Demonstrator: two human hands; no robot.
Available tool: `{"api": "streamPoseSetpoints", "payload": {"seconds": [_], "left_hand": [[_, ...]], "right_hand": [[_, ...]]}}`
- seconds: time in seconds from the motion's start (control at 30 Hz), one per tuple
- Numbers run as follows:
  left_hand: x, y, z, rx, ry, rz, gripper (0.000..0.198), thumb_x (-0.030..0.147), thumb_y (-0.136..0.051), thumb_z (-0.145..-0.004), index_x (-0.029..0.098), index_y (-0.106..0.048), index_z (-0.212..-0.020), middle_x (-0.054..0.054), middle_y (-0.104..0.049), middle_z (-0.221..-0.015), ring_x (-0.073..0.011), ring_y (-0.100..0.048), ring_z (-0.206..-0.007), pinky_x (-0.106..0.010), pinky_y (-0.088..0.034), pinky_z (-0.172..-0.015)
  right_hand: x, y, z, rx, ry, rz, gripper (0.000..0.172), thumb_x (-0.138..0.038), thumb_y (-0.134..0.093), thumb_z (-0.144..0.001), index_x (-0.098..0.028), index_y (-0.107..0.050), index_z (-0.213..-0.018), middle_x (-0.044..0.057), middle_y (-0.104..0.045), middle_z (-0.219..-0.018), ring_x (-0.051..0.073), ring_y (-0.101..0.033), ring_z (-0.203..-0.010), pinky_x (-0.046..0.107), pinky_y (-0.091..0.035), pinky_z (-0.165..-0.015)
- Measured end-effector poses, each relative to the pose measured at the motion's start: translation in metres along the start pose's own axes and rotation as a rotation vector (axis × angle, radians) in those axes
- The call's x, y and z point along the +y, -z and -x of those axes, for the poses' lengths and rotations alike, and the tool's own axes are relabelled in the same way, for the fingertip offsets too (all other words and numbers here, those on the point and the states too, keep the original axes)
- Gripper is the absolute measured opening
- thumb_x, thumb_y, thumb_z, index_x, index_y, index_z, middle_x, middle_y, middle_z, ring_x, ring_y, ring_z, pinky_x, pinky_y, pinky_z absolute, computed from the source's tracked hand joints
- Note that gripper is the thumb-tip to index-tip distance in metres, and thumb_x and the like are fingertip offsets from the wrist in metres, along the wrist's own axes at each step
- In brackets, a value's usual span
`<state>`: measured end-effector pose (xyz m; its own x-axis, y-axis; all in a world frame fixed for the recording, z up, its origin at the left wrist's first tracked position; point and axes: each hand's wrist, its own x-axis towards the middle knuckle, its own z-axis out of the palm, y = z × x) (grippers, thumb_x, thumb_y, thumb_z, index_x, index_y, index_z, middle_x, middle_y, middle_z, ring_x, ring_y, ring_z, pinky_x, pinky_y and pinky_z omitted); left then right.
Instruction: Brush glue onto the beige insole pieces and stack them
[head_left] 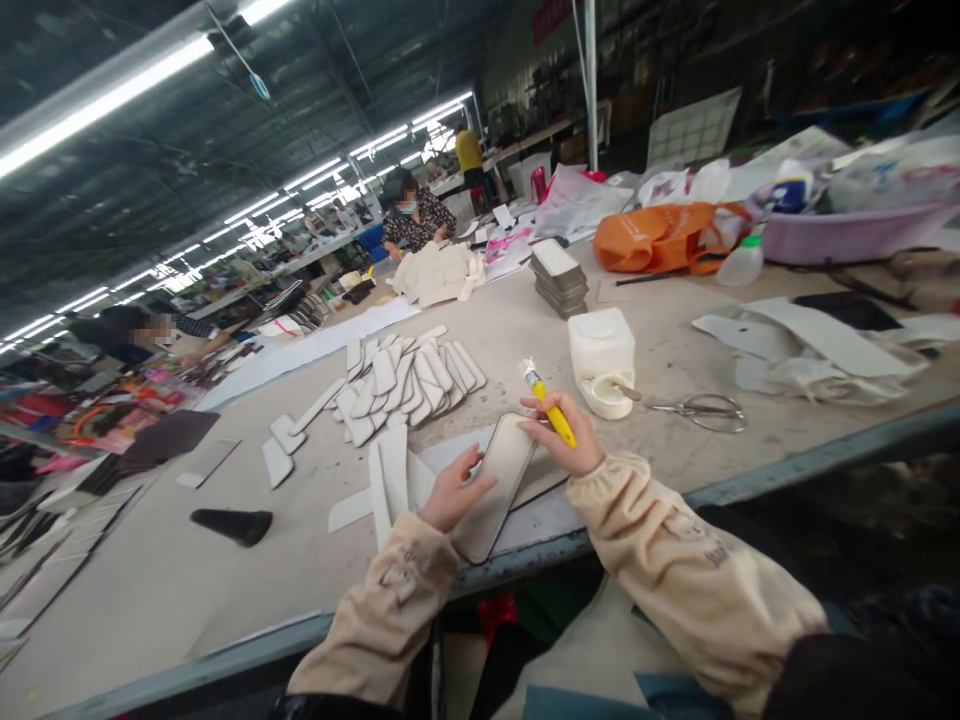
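While right grip (583,446) pinches yellow brush (556,416) | pale panel (498,474): between grips | left grip (453,492) (spread) touching it

The rounded panel (501,470) looked like smooth, matt leather. The paintbrush (556,416) had a glossy handle (565,434) and a shiny metal ferrule (534,379). The squarish container (602,345) was cloudy, smooth plastic, and the scissors (691,408) polished metal. The sleeves (675,560) were soft, wrinkled cloth with a matt face. The carrier bag (645,238) looked like creased fabric, the basin (847,238) smooth plastic, and the tabletop (300,570) matt and smudged.
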<state>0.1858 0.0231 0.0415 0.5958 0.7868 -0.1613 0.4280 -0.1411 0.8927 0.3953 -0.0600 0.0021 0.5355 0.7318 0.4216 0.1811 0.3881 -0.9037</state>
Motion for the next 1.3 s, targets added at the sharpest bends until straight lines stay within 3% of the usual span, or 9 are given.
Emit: {"api": "streamPoseSetpoints", "payload": {"seconds": [0.1,0.2,0.37,0.47,0.77,0.9,1.1,1.3], "left_hand": [[0.006,-0.010,-0.010,-0.054,0.049,0.125,0.028,0.033,-0.077,-0.063,0.015,-0.073,-0.084,-0.004,-0.074,-0.076,-0.0203,-0.067,-0.072,-0.032,-0.054,-0.067],[0.016,-0.010,-0.008,0.015,0.055,0.314,0.025,0.037,-0.074,-0.068,0.014,-0.072,-0.078,-0.004,-0.070,-0.066,-0.0157,-0.062,-0.055,-0.026,-0.049,-0.052],[0.041,0.009,-0.008,0.333,-0.108,0.645,0.029,0.037,-0.077,-0.067,0.016,-0.068,-0.084,-0.003,-0.073,-0.084,-0.0128,-0.067,-0.075,-0.024,-0.053,-0.072],[0.050,0.010,-0.010,0.445,-0.164,0.759,0.028,0.034,-0.078,-0.066,0.017,-0.066,-0.084,-0.001,-0.072,-0.086,-0.0108,-0.067,-0.080,-0.023,-0.052,-0.079],[0.054,-0.024,-0.013,0.481,-0.104,0.854,0.006,0.023,-0.065,-0.079,0.019,-0.064,-0.082,-0.003,-0.072,-0.086,-0.0127,-0.068,-0.080,-0.025,-0.054,-0.077],[0.058,-0.029,-0.013,0.486,-0.090,0.789,0.005,0.025,-0.061,-0.081,0.020,-0.062,-0.083,-0.005,-0.071,-0.089,-0.0171,-0.069,-0.085,-0.030,-0.055,-0.078],[0.056,-0.023,-0.015,0.526,-0.057,0.830,0.005,0.026,-0.061,-0.082,0.021,-0.062,-0.082,-0.003,-0.071,-0.087,-0.0154,-0.068,-0.083,-0.028,-0.055,-0.078],[0.060,0.000,-0.021,0.613,-0.098,0.952,0.006,0.022,-0.065,-0.081,0.017,-0.064,-0.083,0.000,-0.071,-0.082,-0.0107,-0.068,-0.079,-0.024,-0.054,-0.078]], "right_hand": [[-0.006,0.000,0.001,0.022,-0.030,-0.091,0.039,-0.044,-0.067,-0.078,-0.026,-0.036,-0.094,0.007,-0.067,-0.114,0.015,-0.066,-0.088,0.032,-0.055,-0.078],[-0.011,-0.001,0.005,0.021,-0.047,-0.130,0.038,-0.043,-0.068,-0.078,-0.025,-0.038,-0.094,0.007,-0.069,-0.108,0.017,-0.066,-0.091,0.034,-0.054,-0.080],[-0.022,-0.018,0.017,-0.044,-0.135,-0.265,0.032,-0.043,-0.063,-0.083,-0.025,-0.038,-0.089,0.002,-0.070,-0.085,0.017,-0.066,-0.078,0.035,-0.053,-0.074],[-0.027,-0.028,0.021,-0.052,-0.177,-0.395,0.034,-0.043,-0.064,-0.081,-0.026,-0.035,-0.085,-0.004,-0.063,-0.073,0.015,-0.062,-0.072,0.032,-0.051,-0.071],[-0.034,-0.030,0.022,0.009,-0.209,-0.396,0.038,-0.045,-0.068,-0.076,-0.026,-0.037,-0.082,-0.009,-0.050,-0.062,0.012,-0.047,-0.055,0.026,-0.041,-0.057],[-0.030,-0.030,0.022,0.020,-0.221,-0.323,0.038,-0.046,-0.070,-0.074,-0.026,-0.039,-0.082,-0.008,-0.053,-0.065,0.011,-0.045,-0.054,0.025,-0.038,-0.053],[-0.025,-0.027,0.024,-0.056,-0.191,-0.297,0.034,-0.043,-0.068,-0.076,-0.026,-0.040,-0.084,-0.005,-0.060,-0.071,0.012,-0.049,-0.058,0.026,-0.041,-0.057],[-0.023,-0.027,0.029,-0.143,-0.184,-0.233,0.030,-0.040,-0.067,-0.078,-0.026,-0.041,-0.085,-0.004,-0.064,-0.075,0.014,-0.053,-0.062,0.028,-0.044,-0.061]]}}
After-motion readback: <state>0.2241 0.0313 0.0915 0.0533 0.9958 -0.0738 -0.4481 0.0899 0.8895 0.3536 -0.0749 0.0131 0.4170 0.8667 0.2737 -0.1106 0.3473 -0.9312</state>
